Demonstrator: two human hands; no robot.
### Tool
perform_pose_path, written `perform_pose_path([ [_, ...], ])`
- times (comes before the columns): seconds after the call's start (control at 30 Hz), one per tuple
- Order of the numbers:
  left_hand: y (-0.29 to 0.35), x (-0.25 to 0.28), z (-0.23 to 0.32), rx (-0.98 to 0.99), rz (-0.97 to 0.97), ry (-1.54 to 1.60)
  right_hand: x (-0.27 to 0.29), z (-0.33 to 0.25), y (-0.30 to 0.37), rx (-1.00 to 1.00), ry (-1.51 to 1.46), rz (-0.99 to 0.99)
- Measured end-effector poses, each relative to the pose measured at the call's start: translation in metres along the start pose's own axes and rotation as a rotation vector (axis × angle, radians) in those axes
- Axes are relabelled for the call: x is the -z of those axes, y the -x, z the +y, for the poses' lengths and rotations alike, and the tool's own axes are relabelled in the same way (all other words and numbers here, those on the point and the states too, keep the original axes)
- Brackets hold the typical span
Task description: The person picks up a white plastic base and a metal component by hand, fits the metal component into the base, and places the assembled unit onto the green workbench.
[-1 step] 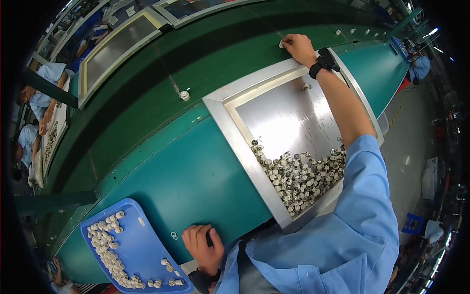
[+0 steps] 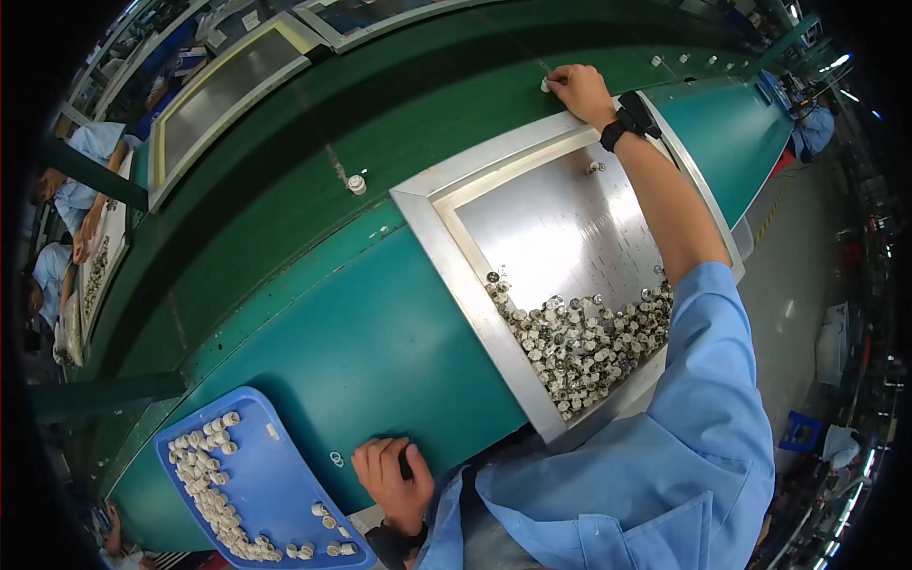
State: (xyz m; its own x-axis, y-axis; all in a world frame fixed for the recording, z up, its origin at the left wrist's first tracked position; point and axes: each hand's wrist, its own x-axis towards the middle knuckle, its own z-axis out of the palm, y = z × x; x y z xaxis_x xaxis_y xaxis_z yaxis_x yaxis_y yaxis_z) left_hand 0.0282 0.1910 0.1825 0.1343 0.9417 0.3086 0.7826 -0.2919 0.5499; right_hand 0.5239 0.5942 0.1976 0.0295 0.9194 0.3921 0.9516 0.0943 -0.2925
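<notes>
My right hand point(image 2: 582, 92) reaches across a metal-framed tray point(image 2: 484, 318) to the dark green belt. Its fingertips pinch a small white cylindrical part point(image 2: 545, 85) at the belt surface. Many small white and metallic parts point(image 2: 589, 351) lie heaped along the near side of the tray. My left hand point(image 2: 394, 482) rests at the near table edge with its fingers curled. Something dark shows between thumb and forefinger, and I cannot make out whether it is an object or shadow. Two thin white rings point(image 2: 336, 459) lie just left of that hand.
A blue tray point(image 2: 275, 475) with rows of white cylindrical parts sits at the lower left. One white part point(image 2: 356, 184) stands on the belt point(image 2: 285, 218), and several more are far right. Green posts point(image 2: 104, 176) rise at left. Co-workers point(image 2: 95, 171) sit across the belt.
</notes>
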Motion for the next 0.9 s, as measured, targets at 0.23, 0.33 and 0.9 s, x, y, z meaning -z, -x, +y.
perform_pose_path([
  [0.23, -0.008, -0.01, -0.01, 0.028, -0.006, -0.042, -0.02, 0.012, -0.008, 0.031, 0.064, -0.062],
  [0.33, -0.002, 0.003, -0.015, 0.042, 0.01, -0.049, -0.016, 0.006, -0.003, 0.054, 0.098, -0.081],
  [0.9, 0.211, 0.28, -0.074, 0.153, 0.344, -0.282, 0.042, -0.073, 0.166, 0.159, -0.221, -0.01],
])
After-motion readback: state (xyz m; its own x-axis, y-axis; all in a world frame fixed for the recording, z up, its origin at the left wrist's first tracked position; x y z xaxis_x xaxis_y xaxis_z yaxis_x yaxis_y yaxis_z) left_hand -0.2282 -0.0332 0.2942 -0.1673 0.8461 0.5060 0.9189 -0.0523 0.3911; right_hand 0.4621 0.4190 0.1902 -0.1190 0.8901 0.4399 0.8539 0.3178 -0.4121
